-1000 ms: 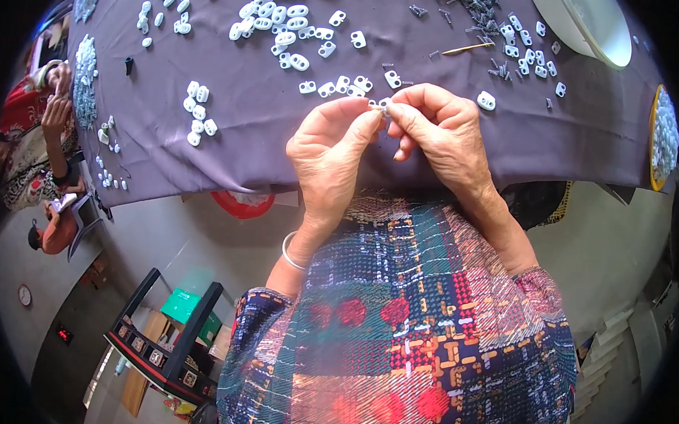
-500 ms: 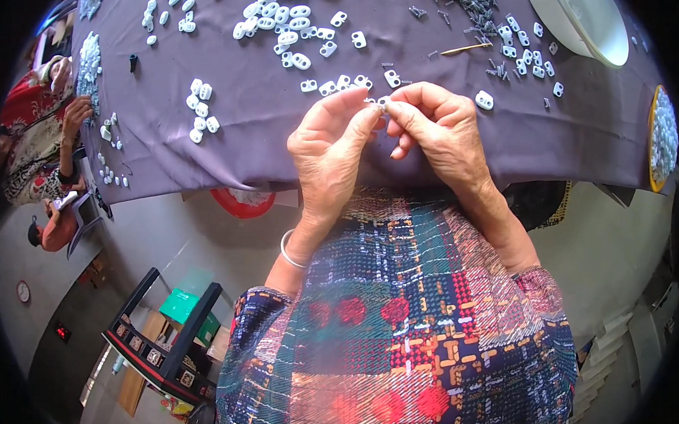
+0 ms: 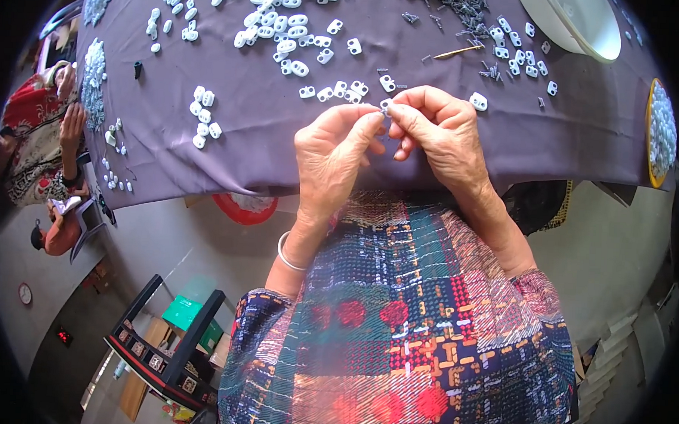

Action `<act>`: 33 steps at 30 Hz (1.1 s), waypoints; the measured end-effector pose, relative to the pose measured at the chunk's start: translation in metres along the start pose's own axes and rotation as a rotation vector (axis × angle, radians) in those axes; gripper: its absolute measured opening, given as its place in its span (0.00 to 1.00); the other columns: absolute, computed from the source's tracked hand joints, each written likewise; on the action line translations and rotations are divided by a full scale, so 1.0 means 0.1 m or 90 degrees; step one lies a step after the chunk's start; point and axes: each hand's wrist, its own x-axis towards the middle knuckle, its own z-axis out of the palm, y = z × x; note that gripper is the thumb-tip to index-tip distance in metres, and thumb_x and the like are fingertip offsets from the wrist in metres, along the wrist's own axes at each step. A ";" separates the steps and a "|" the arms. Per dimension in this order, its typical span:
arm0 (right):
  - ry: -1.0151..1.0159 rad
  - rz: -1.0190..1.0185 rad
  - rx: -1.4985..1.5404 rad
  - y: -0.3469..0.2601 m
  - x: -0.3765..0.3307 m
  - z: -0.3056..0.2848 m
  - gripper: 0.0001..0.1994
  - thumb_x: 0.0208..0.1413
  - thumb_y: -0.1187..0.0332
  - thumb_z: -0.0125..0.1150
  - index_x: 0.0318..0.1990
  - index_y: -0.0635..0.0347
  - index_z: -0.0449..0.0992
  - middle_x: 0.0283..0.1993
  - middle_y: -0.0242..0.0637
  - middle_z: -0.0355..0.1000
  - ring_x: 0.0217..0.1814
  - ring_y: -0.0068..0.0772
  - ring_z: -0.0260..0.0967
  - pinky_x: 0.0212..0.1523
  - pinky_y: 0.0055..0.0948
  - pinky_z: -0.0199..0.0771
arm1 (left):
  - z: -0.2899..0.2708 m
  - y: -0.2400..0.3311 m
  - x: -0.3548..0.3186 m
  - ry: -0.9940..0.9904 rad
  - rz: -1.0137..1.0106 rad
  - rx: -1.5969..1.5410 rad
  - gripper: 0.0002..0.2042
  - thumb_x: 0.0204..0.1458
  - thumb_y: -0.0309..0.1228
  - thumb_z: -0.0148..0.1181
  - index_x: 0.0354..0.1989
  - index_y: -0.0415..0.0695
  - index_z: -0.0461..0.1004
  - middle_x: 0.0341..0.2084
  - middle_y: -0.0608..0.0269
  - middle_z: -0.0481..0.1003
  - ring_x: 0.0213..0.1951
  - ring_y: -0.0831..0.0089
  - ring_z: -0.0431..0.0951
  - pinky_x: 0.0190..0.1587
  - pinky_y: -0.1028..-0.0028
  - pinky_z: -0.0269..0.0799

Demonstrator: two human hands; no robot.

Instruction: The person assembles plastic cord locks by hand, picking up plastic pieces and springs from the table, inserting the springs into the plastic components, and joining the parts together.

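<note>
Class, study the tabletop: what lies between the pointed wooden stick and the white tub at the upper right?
In the head view, a loose cluster of small white pieces lies between the stick and the tub.

Between the fingers (image 3: 366, 126), the small white two-holed piece (image 3: 386, 104) looks like smooth plastic. Under and around the fingers, the purple-grey tablecloth (image 3: 260, 138) is creased fabric with a soft sheen. Beyond the fingertips, white oval pieces (image 3: 297, 21) look like glossy plastic; off to their upper right, dark grey coiled springs (image 3: 466, 7) look metallic, a slim tan pointed stick (image 3: 458, 52) looks wooden, and a white round-rimmed tub (image 3: 594, 28) looks like smooth plastic.
</note>
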 end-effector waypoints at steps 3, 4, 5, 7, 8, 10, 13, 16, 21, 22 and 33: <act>-0.004 -0.009 -0.016 0.02 -0.01 -0.02 0.07 0.54 0.72 0.58 0.36 0.68 0.74 0.24 0.33 0.71 0.19 0.16 0.66 0.19 0.16 0.71 | 0.02 -0.04 -0.01 0.007 0.011 -0.007 0.07 0.52 0.26 0.57 0.36 0.35 0.75 0.25 0.61 0.77 0.23 0.81 0.73 0.22 0.85 0.65; -0.008 -0.010 -0.029 0.04 -0.01 -0.04 0.07 0.54 0.72 0.57 0.36 0.68 0.74 0.24 0.33 0.71 0.19 0.16 0.66 0.20 0.16 0.71 | 0.03 -0.06 -0.01 0.008 0.029 -0.006 0.07 0.52 0.27 0.57 0.35 0.36 0.75 0.24 0.63 0.77 0.23 0.82 0.74 0.23 0.84 0.65; -0.008 -0.009 -0.027 0.03 -0.01 -0.04 0.07 0.54 0.72 0.57 0.36 0.68 0.74 0.24 0.33 0.71 0.19 0.16 0.66 0.20 0.16 0.71 | 0.04 -0.07 -0.02 0.009 0.047 -0.004 0.07 0.53 0.29 0.57 0.35 0.37 0.75 0.24 0.65 0.76 0.23 0.82 0.74 0.23 0.84 0.66; -0.012 -0.019 -0.025 0.03 -0.02 -0.05 0.07 0.54 0.71 0.57 0.36 0.68 0.74 0.25 0.33 0.71 0.20 0.16 0.66 0.20 0.16 0.71 | 0.07 -0.08 -0.02 0.014 0.058 -0.001 0.07 0.53 0.28 0.57 0.35 0.37 0.75 0.23 0.66 0.76 0.23 0.82 0.74 0.23 0.84 0.66; -0.009 -0.019 -0.026 0.02 -0.03 -0.05 0.07 0.54 0.71 0.57 0.36 0.68 0.74 0.25 0.33 0.71 0.20 0.16 0.66 0.20 0.16 0.71 | 0.08 -0.09 -0.02 0.017 0.068 0.000 0.06 0.53 0.27 0.57 0.34 0.37 0.75 0.23 0.66 0.75 0.23 0.82 0.73 0.24 0.84 0.67; -0.007 -0.019 -0.055 -0.02 -0.04 -0.06 0.07 0.54 0.72 0.57 0.36 0.67 0.74 0.25 0.33 0.71 0.20 0.16 0.66 0.20 0.16 0.71 | 0.09 -0.08 -0.01 0.017 0.073 0.008 0.06 0.52 0.25 0.57 0.35 0.36 0.75 0.22 0.65 0.75 0.22 0.83 0.73 0.24 0.84 0.67; -0.014 -0.026 -0.013 0.01 -0.04 -0.02 0.06 0.55 0.73 0.56 0.36 0.67 0.74 0.25 0.32 0.71 0.21 0.15 0.67 0.21 0.16 0.71 | 0.08 -0.11 -0.01 0.026 0.091 0.022 0.05 0.52 0.23 0.57 0.35 0.35 0.75 0.21 0.65 0.75 0.21 0.83 0.71 0.24 0.84 0.67; -0.018 -0.041 -0.049 0.12 0.00 -0.03 0.06 0.55 0.73 0.56 0.35 0.67 0.74 0.25 0.31 0.71 0.22 0.15 0.66 0.21 0.16 0.71 | 0.07 -0.20 0.02 0.050 0.105 0.045 0.05 0.52 0.23 0.57 0.36 0.35 0.75 0.19 0.67 0.73 0.20 0.84 0.70 0.24 0.85 0.66; -0.018 -0.032 -0.011 0.09 0.01 -0.01 0.06 0.55 0.72 0.56 0.34 0.67 0.74 0.25 0.31 0.71 0.21 0.15 0.66 0.21 0.17 0.71 | 0.05 -0.13 0.01 0.044 0.083 0.043 0.05 0.52 0.25 0.57 0.34 0.36 0.76 0.22 0.67 0.75 0.23 0.84 0.72 0.25 0.84 0.68; -0.009 -0.026 0.021 0.09 0.00 -0.04 0.06 0.55 0.72 0.56 0.35 0.67 0.74 0.25 0.32 0.71 0.21 0.15 0.66 0.21 0.17 0.72 | 0.06 -0.16 0.02 0.045 0.083 0.042 0.05 0.52 0.25 0.58 0.34 0.37 0.76 0.23 0.67 0.75 0.24 0.83 0.72 0.25 0.84 0.68; -0.013 -0.002 0.002 0.01 0.00 -0.07 0.07 0.53 0.71 0.58 0.34 0.68 0.74 0.23 0.34 0.71 0.19 0.17 0.66 0.19 0.16 0.72 | -0.01 -0.04 -0.02 0.027 0.030 0.036 0.09 0.48 0.23 0.61 0.38 0.35 0.74 0.27 0.62 0.77 0.26 0.79 0.76 0.24 0.84 0.67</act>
